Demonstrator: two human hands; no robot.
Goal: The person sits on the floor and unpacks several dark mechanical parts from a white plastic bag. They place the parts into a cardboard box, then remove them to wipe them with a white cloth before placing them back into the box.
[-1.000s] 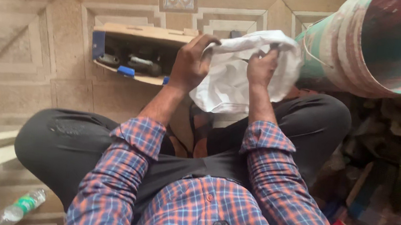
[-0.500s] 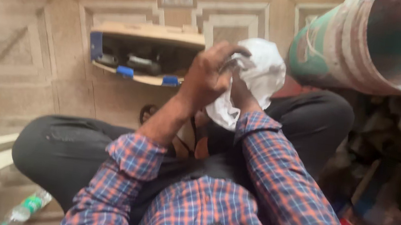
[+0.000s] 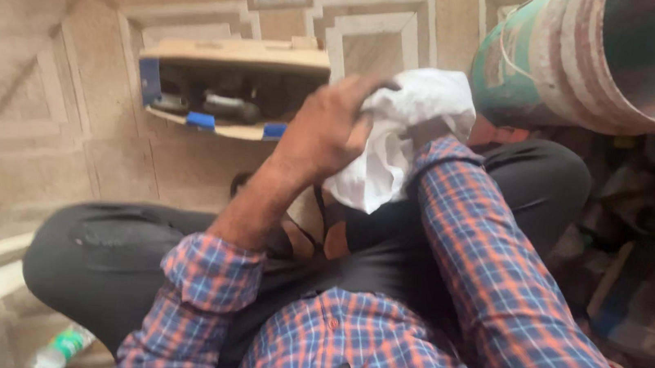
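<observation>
One white cloth (image 3: 399, 135), left hand (image 3: 325, 130) on it

i look down from the head camera at my lap. my left hand (image 3: 325, 130) is raised and closed over a white cloth (image 3: 399, 135), fingers curled into the bunched fabric. my right hand is hidden under the cloth; only the plaid right sleeve (image 3: 484, 251) shows, running up into it. the cloth hangs between my knees, above my dark trousers (image 3: 113, 258). beyond it on the tiled floor (image 3: 27, 76) lies an open cardboard box (image 3: 232, 87) with dark tools inside. a big striped roll (image 3: 605, 59) lies at upper right, near the cloth. a plastic bottle (image 3: 62, 349) lies by my left leg.
</observation>
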